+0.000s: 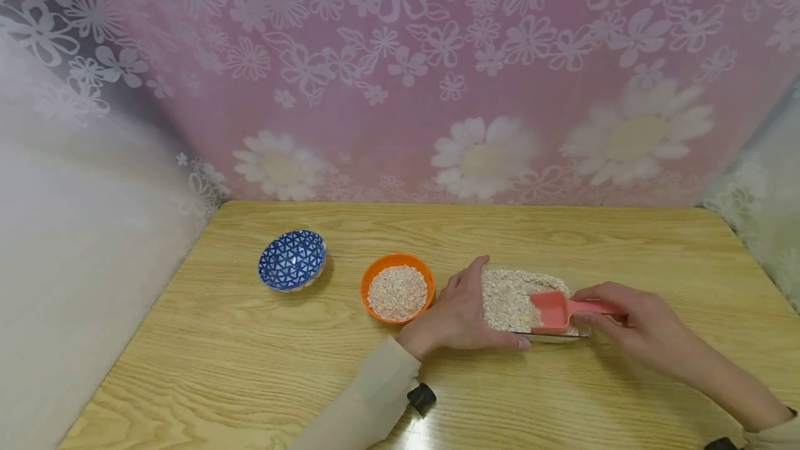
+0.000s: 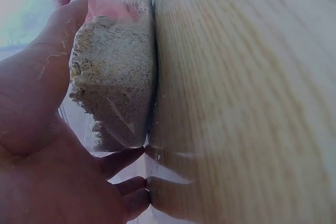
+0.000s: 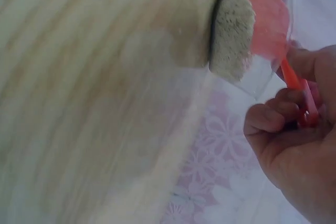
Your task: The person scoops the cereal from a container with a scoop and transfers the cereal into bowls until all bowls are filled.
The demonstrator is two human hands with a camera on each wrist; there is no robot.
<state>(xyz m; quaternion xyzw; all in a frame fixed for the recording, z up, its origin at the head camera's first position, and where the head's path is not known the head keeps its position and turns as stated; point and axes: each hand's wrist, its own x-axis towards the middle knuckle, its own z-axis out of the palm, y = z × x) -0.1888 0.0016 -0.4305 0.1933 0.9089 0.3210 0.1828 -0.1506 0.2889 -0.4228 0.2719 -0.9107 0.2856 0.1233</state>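
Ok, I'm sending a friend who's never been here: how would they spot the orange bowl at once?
Look on the wood-grain table, between the blue patterned bowl and the left hand. The orange bowl sits there; its plain orange wall and the pale flakes inside set it apart from the blue one.

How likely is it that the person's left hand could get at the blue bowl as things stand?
Probably yes: the left hand would have to leave the container of flakes, and the orange bowl stands in between, but the way over it to the blue bowl looks free.
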